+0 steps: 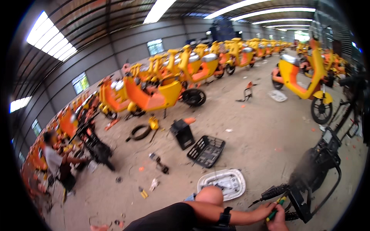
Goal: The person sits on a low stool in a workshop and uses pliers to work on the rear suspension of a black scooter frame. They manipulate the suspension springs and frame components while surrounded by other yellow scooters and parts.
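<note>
At the lower right, both my hands are close together beside the black frame of a stripped scooter. My right hand is closed round a hand tool with green and yellow handles; its working end cannot be made out. My left hand, its wrist in a black band, is closed against the tool's upper part; what its fingertips pinch is hidden. A black coil spring shock lies along the frame just beyond the hands.
A white tray-like cover lies by my knee. Further out are a black basket, a black box, a tyre and yellow-handled pliers. Rows of yellow scooters stand behind. Another person sits at the left by a dark scooter frame.
</note>
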A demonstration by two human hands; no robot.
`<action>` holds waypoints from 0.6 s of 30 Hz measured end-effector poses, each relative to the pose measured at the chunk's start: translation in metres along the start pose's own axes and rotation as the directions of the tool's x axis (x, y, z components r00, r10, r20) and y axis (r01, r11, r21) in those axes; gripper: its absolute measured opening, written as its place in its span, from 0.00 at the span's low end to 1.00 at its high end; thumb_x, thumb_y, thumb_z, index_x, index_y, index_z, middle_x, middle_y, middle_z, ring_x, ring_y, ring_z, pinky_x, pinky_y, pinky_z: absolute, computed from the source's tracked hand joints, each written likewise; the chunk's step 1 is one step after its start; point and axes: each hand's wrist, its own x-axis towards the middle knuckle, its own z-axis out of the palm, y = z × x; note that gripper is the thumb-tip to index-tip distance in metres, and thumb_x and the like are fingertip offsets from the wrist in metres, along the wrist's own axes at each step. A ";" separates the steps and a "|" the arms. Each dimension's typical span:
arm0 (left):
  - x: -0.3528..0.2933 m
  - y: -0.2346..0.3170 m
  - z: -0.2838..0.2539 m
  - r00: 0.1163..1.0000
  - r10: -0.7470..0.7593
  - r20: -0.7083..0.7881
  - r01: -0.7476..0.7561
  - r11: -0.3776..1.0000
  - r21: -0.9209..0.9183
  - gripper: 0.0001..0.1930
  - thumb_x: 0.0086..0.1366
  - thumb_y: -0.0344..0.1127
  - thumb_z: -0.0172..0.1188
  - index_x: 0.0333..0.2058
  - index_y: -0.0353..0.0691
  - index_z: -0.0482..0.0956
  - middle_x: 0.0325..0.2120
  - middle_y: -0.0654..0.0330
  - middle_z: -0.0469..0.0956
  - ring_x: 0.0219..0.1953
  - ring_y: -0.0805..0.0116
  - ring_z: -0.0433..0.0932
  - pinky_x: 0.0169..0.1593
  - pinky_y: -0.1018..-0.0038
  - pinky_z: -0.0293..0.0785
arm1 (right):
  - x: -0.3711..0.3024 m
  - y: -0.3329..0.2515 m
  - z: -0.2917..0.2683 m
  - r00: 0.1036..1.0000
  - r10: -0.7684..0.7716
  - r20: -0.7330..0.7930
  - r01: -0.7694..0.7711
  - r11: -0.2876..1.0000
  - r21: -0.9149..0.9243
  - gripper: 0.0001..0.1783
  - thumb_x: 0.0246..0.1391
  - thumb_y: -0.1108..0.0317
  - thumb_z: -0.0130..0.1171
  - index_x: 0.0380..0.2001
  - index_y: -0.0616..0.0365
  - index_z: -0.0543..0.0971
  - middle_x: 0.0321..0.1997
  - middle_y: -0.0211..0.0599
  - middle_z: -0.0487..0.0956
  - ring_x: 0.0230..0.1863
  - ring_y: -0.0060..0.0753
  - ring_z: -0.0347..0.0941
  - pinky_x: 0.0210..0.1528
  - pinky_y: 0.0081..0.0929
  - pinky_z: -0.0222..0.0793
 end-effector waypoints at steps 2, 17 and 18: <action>0.000 -0.005 -0.008 0.985 0.056 0.163 -0.048 0.998 -0.050 0.34 0.70 0.64 0.42 0.59 0.40 0.71 0.47 0.45 0.79 0.49 0.45 0.78 0.53 0.59 0.73 | -0.001 -0.006 -0.003 0.997 0.013 0.074 -0.013 1.000 -0.007 0.11 0.62 0.57 0.52 0.37 0.50 0.78 0.38 0.30 0.79 0.43 0.30 0.75 0.45 0.31 0.73; -0.040 0.046 0.005 0.955 -0.131 0.266 0.172 0.975 -0.139 0.32 0.63 0.55 0.55 0.61 0.48 0.63 0.39 0.66 0.71 0.33 0.79 0.67 0.30 0.80 0.62 | -0.032 -0.017 -0.002 0.992 -0.126 0.014 0.126 0.992 0.009 0.12 0.50 0.64 0.54 0.39 0.50 0.78 0.39 0.34 0.77 0.45 0.39 0.73 0.45 0.45 0.70; -0.035 0.040 0.006 0.965 -0.113 0.238 0.147 0.981 -0.128 0.31 0.63 0.55 0.55 0.60 0.47 0.64 0.39 0.65 0.71 0.33 0.79 0.67 0.30 0.80 0.63 | -0.016 -0.010 -0.015 0.988 -0.150 0.042 0.149 0.989 0.008 0.13 0.49 0.65 0.54 0.40 0.50 0.79 0.41 0.34 0.77 0.45 0.39 0.73 0.47 0.45 0.69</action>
